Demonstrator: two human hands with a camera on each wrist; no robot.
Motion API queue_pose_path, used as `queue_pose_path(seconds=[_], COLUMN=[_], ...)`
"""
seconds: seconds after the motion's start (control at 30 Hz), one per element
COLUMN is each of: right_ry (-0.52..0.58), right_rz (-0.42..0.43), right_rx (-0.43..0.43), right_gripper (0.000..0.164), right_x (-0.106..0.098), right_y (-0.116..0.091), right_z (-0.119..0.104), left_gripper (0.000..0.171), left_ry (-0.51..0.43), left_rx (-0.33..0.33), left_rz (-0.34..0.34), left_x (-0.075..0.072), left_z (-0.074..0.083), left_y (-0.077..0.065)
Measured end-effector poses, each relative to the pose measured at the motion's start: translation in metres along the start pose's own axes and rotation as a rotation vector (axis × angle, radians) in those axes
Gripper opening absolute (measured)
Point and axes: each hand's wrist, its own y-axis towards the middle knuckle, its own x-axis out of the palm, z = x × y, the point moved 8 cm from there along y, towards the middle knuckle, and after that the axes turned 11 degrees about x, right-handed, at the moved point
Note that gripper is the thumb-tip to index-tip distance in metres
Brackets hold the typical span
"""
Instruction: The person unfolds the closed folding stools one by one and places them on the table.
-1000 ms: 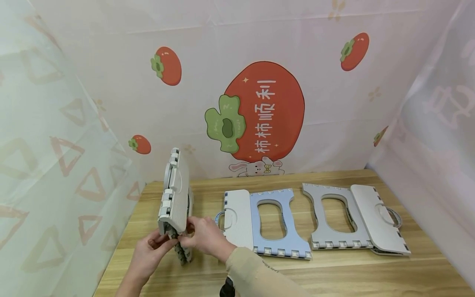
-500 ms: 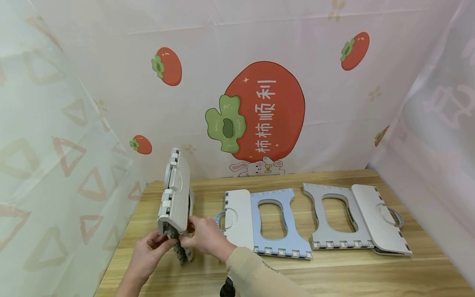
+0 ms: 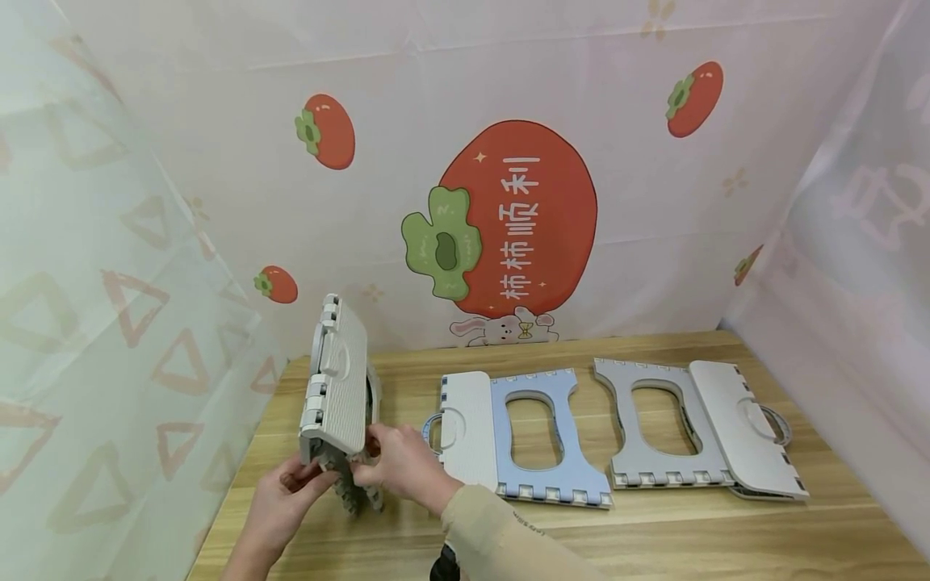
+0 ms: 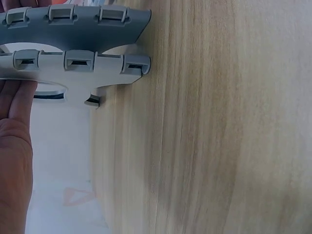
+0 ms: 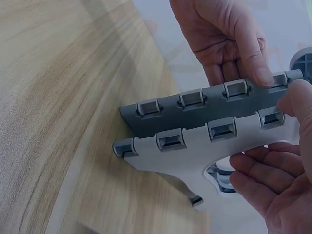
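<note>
A grey-white folding step stool stands upright, partly unfolded, at the left of the table, its top panel tilted. My left hand holds the near edge of the left leg panel, thumb on the hinged edge and fingers behind it. Opposite, my right hand grips the other leg panel, thumb over its edge, fingers through the cutout. In the right wrist view a narrow gap separates the darker leg panel from the lighter leg panel. Their lower ends are at the wood surface.
A blue-and-white folding stool lies flat right of the hands, its looped handle facing left. Further right lies a grey-and-white folding stool. Printed cloth walls border the wooden table at the back and sides.
The stool's top panel has swung left and tilted more, and the gap between its leg panels has widened. My left hand has shifted slightly left; my right hand has stayed in place.
</note>
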Motion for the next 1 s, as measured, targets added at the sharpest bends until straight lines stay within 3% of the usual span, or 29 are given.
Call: queue_pose_path(seconds=[0.67, 1.0], right_ry=[-0.01, -0.014], right_rz=[-0.009, -0.011], right_rx=[-0.027, -0.019], right_gripper=[0.021, 0.022], right_x=[-0.0061, -0.008], right_y=[-0.0004, 0.0001], right_z=[0.0012, 0.0027], left_gripper=[0.048, 0.048], left_ry=[0.04, 0.071], left_rx=[0.068, 0.045], left_rz=[0.021, 0.01], left_x=[-0.0038, -0.0069], left_z=[0.0024, 0.0012], left_y=[-0.0006, 0.0006])
